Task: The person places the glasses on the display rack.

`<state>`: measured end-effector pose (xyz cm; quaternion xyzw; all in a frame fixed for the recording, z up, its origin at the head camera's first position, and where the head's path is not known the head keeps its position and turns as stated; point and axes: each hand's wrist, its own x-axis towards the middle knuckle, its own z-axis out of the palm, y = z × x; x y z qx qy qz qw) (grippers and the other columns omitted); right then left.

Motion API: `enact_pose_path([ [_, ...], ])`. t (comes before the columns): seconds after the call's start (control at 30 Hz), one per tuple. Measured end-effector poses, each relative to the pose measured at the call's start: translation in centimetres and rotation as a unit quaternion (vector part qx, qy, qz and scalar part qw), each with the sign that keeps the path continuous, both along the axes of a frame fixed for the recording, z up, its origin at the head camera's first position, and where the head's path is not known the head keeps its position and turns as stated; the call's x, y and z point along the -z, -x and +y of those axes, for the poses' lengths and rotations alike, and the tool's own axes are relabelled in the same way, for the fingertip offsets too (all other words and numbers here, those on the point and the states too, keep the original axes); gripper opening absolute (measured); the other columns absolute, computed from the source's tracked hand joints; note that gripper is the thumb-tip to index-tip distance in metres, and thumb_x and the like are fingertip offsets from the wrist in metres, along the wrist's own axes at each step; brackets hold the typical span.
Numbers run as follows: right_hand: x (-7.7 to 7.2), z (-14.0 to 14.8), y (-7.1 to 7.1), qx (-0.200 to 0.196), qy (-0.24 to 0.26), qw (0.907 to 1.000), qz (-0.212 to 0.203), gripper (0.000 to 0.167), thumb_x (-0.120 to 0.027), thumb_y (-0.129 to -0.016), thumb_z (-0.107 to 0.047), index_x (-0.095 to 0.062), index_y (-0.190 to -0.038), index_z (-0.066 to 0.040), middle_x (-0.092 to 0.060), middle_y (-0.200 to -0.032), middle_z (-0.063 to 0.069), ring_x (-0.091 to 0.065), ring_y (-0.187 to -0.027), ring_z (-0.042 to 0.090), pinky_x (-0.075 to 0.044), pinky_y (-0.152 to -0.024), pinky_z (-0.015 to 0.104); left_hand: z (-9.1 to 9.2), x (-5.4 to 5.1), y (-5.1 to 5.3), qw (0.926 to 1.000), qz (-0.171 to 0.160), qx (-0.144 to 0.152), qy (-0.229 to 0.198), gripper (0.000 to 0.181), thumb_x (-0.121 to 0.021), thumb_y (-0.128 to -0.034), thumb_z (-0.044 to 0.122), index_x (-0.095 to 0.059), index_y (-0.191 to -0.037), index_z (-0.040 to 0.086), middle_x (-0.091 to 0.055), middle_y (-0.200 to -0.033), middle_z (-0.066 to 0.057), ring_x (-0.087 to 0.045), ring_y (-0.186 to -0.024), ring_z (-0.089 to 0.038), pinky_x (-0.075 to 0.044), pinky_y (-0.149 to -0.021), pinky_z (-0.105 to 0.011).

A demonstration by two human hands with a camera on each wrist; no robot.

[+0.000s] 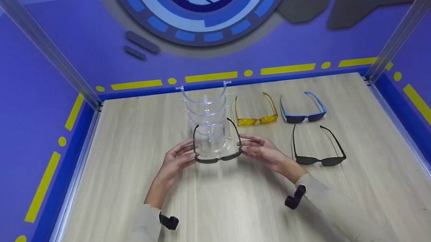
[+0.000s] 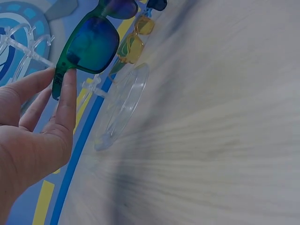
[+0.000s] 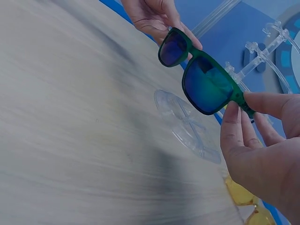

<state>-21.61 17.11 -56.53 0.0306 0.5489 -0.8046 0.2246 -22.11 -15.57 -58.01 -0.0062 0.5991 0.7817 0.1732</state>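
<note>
A pair of green-framed sunglasses with mirrored blue-green lenses is held between both hands, looking dark in the head view. My left hand pinches its left temple near the hinge, thumb and fingers on either side, as the left wrist view shows. On the other side my right hand pinches the right temple near its hinge. The sunglasses hang in front of a clear plastic display stand with several curved tiers. The temples point towards that stand, around its lower part. The stand's round base rests on the table.
Right of the stand lie yellow glasses, blue-armed sunglasses and black sunglasses, temples unfolded. The wooden table is bounded by blue panels at the back and sides, with metal posts at the back corners.
</note>
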Motion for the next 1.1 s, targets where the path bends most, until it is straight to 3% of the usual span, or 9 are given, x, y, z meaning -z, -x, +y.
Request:
enact_pose_path([
  [0.27,-0.1,-1.3,1.5,0.01,-0.002,0.9999,0.013,0.059,-0.055,-0.096,0.011,-0.038,-0.152,0.006,-0.071,-0.117,0.004,-0.068,-0.113,0.017,-0.057,-0.1,0.026,-0.8,-0.1,1.3,0.9997,-0.011,-0.016,-0.012,0.057,-0.068,-0.0922,-0.006,-0.052,-0.146,0.001,-0.047,-0.152,-0.028,-0.063,-0.127,-0.032,-0.06,-0.096,-0.029],
  [0.5,-0.1,-2.2,2.4,0.027,-0.017,0.9995,0.006,0.056,-0.058,-0.096,0.008,-0.044,-0.15,0.003,-0.07,-0.122,0.008,-0.068,-0.11,0.014,-0.057,-0.099,0.026,-1.4,0.3,2.2,0.9987,-0.018,-0.035,-0.031,0.058,-0.066,-0.0917,-0.011,-0.05,-0.147,-0.002,-0.07,-0.125,-0.007,-0.068,-0.119,-0.027,-0.06,-0.096,-0.029],
  [0.73,0.3,-2.6,3.2,0.033,-0.035,0.9988,0.01,0.054,-0.06,-0.098,0.006,-0.046,-0.15,0.002,-0.073,-0.12,0.006,-0.069,-0.106,0.009,-0.057,-0.098,0.026,-1.3,0.3,3.1,0.9984,-0.02,-0.049,-0.023,0.054,-0.068,-0.0919,-0.008,-0.054,-0.143,-0.001,-0.056,-0.144,-0.025,-0.067,-0.119,-0.026,-0.06,-0.094,-0.028],
  [0.9,0.5,-2.9,3.7,0.042,-0.056,0.9975,0.001,0.052,-0.061,-0.098,0.004,-0.049,-0.148,0.0,-0.073,-0.117,0.004,-0.069,-0.104,0.009,-0.055,-0.106,0.031,-1.2,0.4,3.6,0.9981,-0.021,-0.056,-0.016,0.048,-0.067,-0.0925,-0.007,-0.056,-0.139,-0.003,-0.055,-0.145,-0.026,-0.07,-0.106,-0.017,-0.061,-0.09,-0.026],
  [1.1,0.7,-3.1,4.2,0.055,-0.056,0.9969,-0.004,0.05,-0.059,-0.098,0.005,-0.049,-0.148,0.001,-0.071,-0.124,0.01,-0.069,-0.103,0.009,-0.051,-0.111,0.036,-1.1,0.6,4.4,0.9978,-0.023,-0.061,-0.01,0.05,-0.065,-0.0939,-0.007,-0.053,-0.143,-0.003,-0.049,-0.149,-0.029,-0.07,-0.107,-0.015,-0.06,-0.091,-0.026],
])
